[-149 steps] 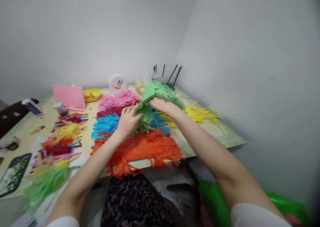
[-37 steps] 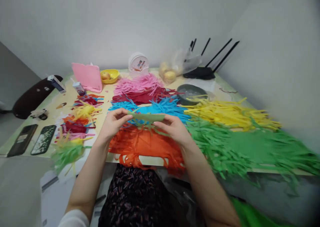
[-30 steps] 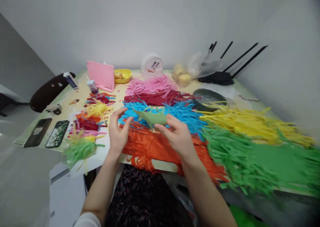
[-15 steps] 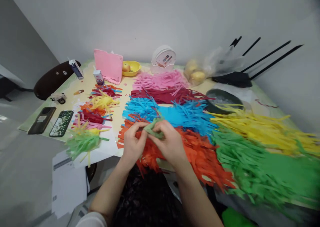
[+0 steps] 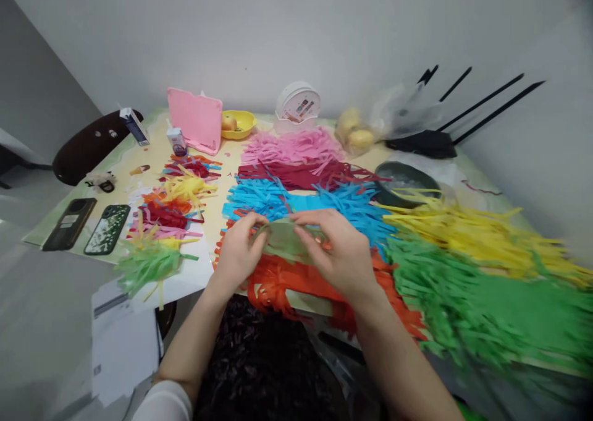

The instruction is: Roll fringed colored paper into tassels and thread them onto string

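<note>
A pale green piece of thin paper (image 5: 288,238) is stretched between my two hands above the table. My left hand (image 5: 241,251) pinches its left end, and my right hand (image 5: 338,254) pinches its upper right part. Beneath it lies fringed orange-red paper (image 5: 296,276), partly covered by my hands. Just behind are blue fringed paper (image 5: 315,208), dark red fringed paper (image 5: 296,175) and pink fringed paper (image 5: 296,146). Green fringed paper (image 5: 500,303) and yellow fringed paper (image 5: 482,232) spread out to the right.
Small multicoloured tassels (image 5: 178,189) lie on the left, beside two phones (image 5: 107,229). Farther back stand a pink tablet case (image 5: 195,119), a carton (image 5: 176,141) and a yellow bowl (image 5: 248,124). A dark green bowl (image 5: 406,183) sits at right. White papers (image 5: 123,347) are below the table edge.
My hands have moved apart, my right hand toward the right. The pale green paper, bunched before, is now spread flatter between them. The view has shifted slightly.
</note>
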A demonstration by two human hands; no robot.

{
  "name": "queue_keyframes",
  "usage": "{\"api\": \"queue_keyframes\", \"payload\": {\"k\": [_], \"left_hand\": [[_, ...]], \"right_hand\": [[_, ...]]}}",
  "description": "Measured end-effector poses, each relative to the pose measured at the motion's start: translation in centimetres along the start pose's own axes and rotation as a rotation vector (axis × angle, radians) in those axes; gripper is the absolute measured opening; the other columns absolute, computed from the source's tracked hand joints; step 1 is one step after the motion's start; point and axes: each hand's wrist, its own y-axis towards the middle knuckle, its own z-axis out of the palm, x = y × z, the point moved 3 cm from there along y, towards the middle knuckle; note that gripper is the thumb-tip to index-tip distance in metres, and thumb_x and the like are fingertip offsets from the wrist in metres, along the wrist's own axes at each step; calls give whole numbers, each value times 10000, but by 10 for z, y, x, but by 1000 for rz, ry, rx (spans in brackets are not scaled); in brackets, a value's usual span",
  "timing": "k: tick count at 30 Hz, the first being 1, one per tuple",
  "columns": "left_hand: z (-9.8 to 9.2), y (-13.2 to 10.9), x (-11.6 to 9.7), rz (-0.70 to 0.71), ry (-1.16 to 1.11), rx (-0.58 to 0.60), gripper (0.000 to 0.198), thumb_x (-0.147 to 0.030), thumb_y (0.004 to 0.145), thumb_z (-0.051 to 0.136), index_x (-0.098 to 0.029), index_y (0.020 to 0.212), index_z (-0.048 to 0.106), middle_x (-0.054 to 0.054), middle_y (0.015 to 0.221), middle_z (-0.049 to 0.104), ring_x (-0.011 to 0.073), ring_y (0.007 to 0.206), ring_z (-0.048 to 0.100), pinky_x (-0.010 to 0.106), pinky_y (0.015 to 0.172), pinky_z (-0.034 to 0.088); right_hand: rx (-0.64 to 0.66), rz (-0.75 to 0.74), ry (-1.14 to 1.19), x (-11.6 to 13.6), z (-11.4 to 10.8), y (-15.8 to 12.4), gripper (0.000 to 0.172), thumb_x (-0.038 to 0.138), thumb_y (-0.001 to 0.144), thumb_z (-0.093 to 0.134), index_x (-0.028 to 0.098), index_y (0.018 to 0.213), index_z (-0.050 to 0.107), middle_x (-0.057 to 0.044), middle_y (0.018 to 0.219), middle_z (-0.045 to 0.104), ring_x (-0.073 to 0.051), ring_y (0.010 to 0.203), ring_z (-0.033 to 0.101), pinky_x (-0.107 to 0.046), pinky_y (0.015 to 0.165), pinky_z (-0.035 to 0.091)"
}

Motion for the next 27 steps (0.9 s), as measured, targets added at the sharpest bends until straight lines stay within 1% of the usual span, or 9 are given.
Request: {"api": "queue_keyframes", "payload": {"k": [5, 8, 10, 13, 15, 17, 22, 24, 27], "left_hand": [[-8, 5, 4, 17, -215, 84, 168, -108, 804, 478, -207, 929, 532, 49, 998, 694, 193, 966, 652, 301, 854, 495], [-14, 9, 11, 33, -120, 82, 173, -121, 829, 466, -213, 970, 506, 29, 922, 678, 176, 848, 652, 287, 773, 488], [-20, 14, 12, 81, -42, 32, 212, -119, 831, 468, -209, 1016, 521, 34, 928, 676, 175, 838, 654, 293, 789, 492], [-21, 24, 5, 191, 31, 1, 345, -111, 788, 512, -188, 1121, 558, 87, 1114, 680, 215, 1046, 644, 340, 943, 482], [-15, 32, -3, 257, 49, 34, 459, -130, 748, 579, -176, 1205, 566, 114, 1256, 646, 249, 1180, 595, 377, 1038, 444], [-4, 40, -8, 275, 34, 42, 523, -120, 719, 608, -177, 1239, 582, 109, 1302, 637, 259, 1208, 582, 386, 1061, 432], [18, 58, 11, 88, 40, 7, 393, -38, 719, 530, -172, 1050, 695, 63, 1031, 748, 232, 944, 677, 347, 889, 508], [14, 62, 26, 30, 108, -3, 357, -59, 740, 548, -163, 1047, 699, 74, 1010, 747, 246, 938, 676, 360, 882, 509], [-3, 59, 43, -42, 302, 63, 296, -130, 801, 585, -159, 1076, 692, 112, 1023, 740, 286, 979, 677, 410, 907, 507]], "right_hand": [[181, 64, -6, -22, 4, 6, 304, 55, 743, 490, 206, 962, 638, -76, 983, 742, -247, 918, 680, -348, 796, 511], [200, 109, 62, -26, -5, 14, 300, 64, 697, 472, 212, 916, 613, -42, 882, 734, -210, 789, 681, -295, 706, 495], [195, 98, 63, -24, -14, 21, 290, 73, 690, 463, 216, 900, 603, -28, 843, 724, -189, 726, 667, -271, 667, 477], [189, 68, -43, -17, -26, 32, 317, 74, 666, 473, 224, 909, 612, -19, 818, 723, -185, 683, 655, -259, 634, 448], [209, 41, -109, -10, -29, 37, 312, 85, 678, 488, 229, 921, 621, -18, 801, 726, -188, 672, 652, -255, 613, 430], [236, 7, -129, -2, -30, 41, 278, 110, 713, 501, 230, 931, 625, -21, 807, 729, -187, 672, 652, -252, 605, 425], [125, -60, -160, 8, -50, 49, 243, 134, 762, 503, 235, 940, 635, -23, 815, 720, -177, 657, 637, -267, 606, 435], [47, -74, -196, 5, -64, 52, 232, 136, 770, 512, 233, 934, 644, -24, 806, 711, -177, 648, 624, -278, 603, 431], [-38, -64, -284, -6, -78, 57, 246, 129, 768, 532, 224, 959, 656, -35, 825, 705, -196, 680, 623, -295, 612, 418]]}}
